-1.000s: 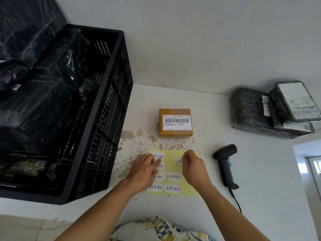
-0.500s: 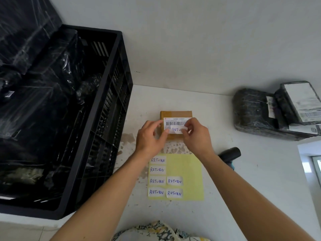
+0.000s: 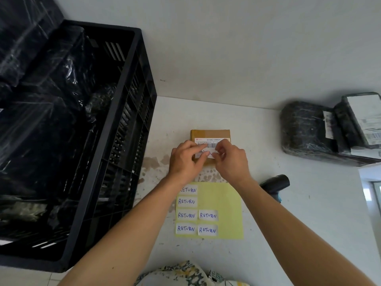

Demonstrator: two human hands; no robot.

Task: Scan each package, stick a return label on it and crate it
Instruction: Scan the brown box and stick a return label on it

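Hands working small brown package (image 3: 210, 134) on desk (image 3: 268, 223): left hand (image 3: 185, 159) fingers pressing return label (image 3: 211, 154) flat, right hand (image 3: 232, 159) fingers pinching its edge; label sheet (image 3: 226, 203) lying just below both wrists.

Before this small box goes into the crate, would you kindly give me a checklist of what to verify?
1. Return label lies on the cardboard box: ok.
2. Label pressed flat all over: cannot tell, the left hand and right hand cover it.
3. Barcode left uncovered: ok, the part in view.
4. Box already scanned: cannot tell; the scanner lies on the table.
5. Room in the black crate: cannot tell, wrapped parcels fill much of it.
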